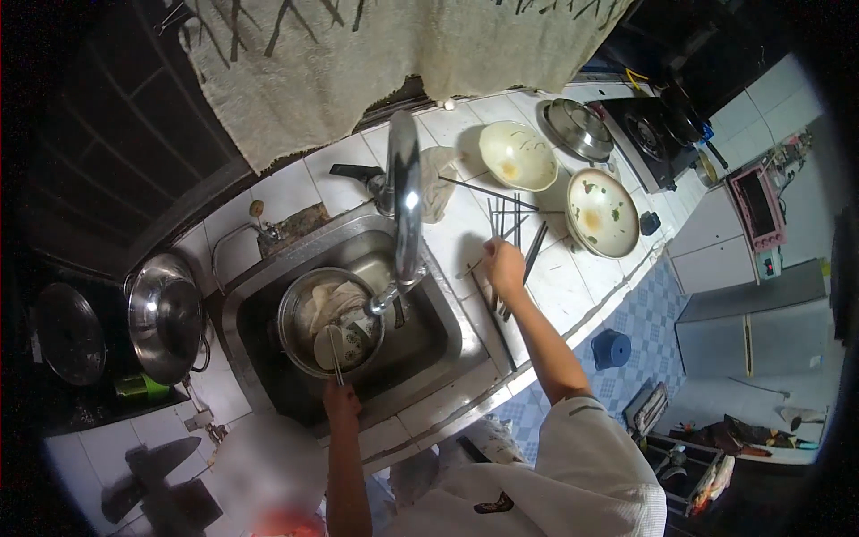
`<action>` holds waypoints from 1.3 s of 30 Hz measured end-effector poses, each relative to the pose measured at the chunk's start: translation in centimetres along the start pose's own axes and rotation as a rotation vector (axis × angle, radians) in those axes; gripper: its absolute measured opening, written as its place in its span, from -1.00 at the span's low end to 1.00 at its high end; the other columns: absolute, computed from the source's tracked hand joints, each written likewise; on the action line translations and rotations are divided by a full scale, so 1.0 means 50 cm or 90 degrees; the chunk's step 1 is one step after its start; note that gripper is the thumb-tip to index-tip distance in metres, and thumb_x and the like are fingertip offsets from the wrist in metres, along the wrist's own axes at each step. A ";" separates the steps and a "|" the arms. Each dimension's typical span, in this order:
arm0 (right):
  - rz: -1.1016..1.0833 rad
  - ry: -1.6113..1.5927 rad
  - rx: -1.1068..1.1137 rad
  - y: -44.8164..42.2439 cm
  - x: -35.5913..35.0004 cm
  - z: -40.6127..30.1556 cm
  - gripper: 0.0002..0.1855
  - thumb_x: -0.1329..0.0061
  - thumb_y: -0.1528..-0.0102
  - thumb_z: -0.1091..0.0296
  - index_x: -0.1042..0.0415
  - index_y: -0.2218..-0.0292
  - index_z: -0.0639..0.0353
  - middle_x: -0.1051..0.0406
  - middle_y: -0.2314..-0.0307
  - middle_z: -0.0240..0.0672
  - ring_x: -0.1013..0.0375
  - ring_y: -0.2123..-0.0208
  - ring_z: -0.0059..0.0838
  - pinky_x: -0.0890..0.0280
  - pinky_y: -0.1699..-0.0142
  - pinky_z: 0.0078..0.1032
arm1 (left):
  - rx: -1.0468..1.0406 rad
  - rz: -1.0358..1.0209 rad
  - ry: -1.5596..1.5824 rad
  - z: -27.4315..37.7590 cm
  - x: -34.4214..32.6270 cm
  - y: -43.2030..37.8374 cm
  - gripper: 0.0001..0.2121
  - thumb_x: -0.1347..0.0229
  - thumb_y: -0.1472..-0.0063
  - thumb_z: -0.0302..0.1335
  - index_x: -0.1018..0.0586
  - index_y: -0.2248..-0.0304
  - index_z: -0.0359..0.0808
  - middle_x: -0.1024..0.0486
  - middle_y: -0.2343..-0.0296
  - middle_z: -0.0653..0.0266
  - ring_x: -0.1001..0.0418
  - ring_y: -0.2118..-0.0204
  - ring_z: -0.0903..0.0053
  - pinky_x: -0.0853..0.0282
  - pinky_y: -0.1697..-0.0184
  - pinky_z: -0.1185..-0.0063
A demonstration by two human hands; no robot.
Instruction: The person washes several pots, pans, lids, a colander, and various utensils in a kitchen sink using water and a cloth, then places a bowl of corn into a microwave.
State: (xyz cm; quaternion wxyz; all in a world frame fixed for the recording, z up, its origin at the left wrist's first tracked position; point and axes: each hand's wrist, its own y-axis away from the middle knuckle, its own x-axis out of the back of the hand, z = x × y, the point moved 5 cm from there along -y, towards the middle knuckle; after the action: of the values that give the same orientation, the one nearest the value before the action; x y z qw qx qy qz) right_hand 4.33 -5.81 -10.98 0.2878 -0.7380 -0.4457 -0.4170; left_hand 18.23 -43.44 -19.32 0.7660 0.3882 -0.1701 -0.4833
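Observation:
My left hand (343,405) grips a few thin light sticks (336,356), apparently chopsticks, whose tips reach over a round metal pot (284,339). The pot sits in the steel sink (439,342). Inside it are a patterned bowl (352,341) and a pale wet cloth (335,300). On the white-tiled counter, my right hand (504,265) has its fingers pinched around a thin stick, seemingly a chopstick (472,269). Dark chopsticks (535,248) lie scattered under and around that hand. The hand itself partly hides them.
A chrome faucet (407,201) arches over the sink. Beyond the chopsticks stand a cream bowl (520,151), a bowl with green scraps (606,225), metal lids (580,127) and a gas stove (644,137). A crumpled rag (437,184) lies behind the faucet. Another person (268,470) is at lower left.

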 end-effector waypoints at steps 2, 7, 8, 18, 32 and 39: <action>-0.059 0.076 -0.054 -0.024 -0.012 0.045 -0.80 0.14 0.18 0.33 -0.41 0.46 0.21 -0.37 0.56 -0.08 -0.38 0.47 -0.16 -0.27 0.36 -0.38 | 0.019 -0.088 0.073 0.014 -0.023 0.060 -0.86 0.20 -0.04 -0.54 -0.31 0.36 -0.29 -0.11 0.73 0.40 0.00 0.81 0.73 0.08 0.81 0.71; -0.127 0.110 -0.127 -0.039 -0.023 0.049 -0.70 0.08 0.17 0.16 -0.41 0.50 0.25 -0.37 0.53 -0.05 -0.37 0.43 -0.13 -0.27 0.33 -0.37 | -0.032 -0.115 0.107 -0.014 -0.048 0.118 -0.94 0.24 -0.07 -0.55 -0.27 0.47 -0.28 -0.14 0.71 0.40 -0.04 0.75 0.73 0.05 0.75 0.74; -0.134 0.117 -0.121 -0.043 -0.024 0.052 -0.68 0.07 0.17 0.14 -0.40 0.51 0.27 -0.37 0.52 -0.05 -0.37 0.42 -0.13 -0.27 0.33 -0.37 | -0.031 -0.129 0.100 -0.018 -0.054 0.130 -0.93 0.25 -0.08 -0.55 -0.28 0.46 -0.29 -0.15 0.70 0.39 -0.04 0.74 0.73 0.04 0.74 0.75; -0.212 0.058 -0.093 -0.109 -0.073 0.121 -0.76 0.16 0.20 0.32 -0.40 0.50 0.31 -0.38 0.55 -0.07 -0.41 0.46 -0.23 -0.29 0.32 -0.43 | 0.008 -0.245 0.062 -0.065 -0.171 0.206 -0.86 0.20 -0.11 -0.45 -0.31 0.37 -0.33 -0.22 0.67 0.33 -0.17 0.68 0.61 -0.12 0.63 0.61; -0.776 -0.350 0.055 0.170 -0.035 -0.115 -0.61 0.12 0.07 0.29 -0.26 0.24 0.41 -0.35 0.71 -0.27 -0.33 0.71 -0.57 -0.25 0.65 -0.61 | 0.081 -0.308 0.149 -0.079 -0.345 0.234 -0.85 0.23 -0.16 -0.38 -0.24 0.29 -0.23 -0.17 0.68 0.38 -0.07 0.74 0.69 -0.01 0.70 0.70; -0.101 0.193 0.188 -0.157 0.039 0.038 -0.77 0.09 0.24 0.47 -0.34 0.42 0.24 -0.36 0.48 -0.16 -0.39 0.44 -0.25 -0.32 0.42 -0.43 | 0.085 -0.233 0.089 -0.055 -0.272 0.267 -0.83 0.22 -0.15 -0.39 -0.29 0.29 -0.26 -0.12 0.72 0.44 0.01 0.78 0.75 0.09 0.75 0.74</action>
State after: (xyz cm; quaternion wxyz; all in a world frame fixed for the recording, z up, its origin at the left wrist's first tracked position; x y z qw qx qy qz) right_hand -1.53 -0.07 -9.77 0.4229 -0.5793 -0.5101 -0.4748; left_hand 21.65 -27.30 -9.37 0.6479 0.4951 -0.0743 -0.5741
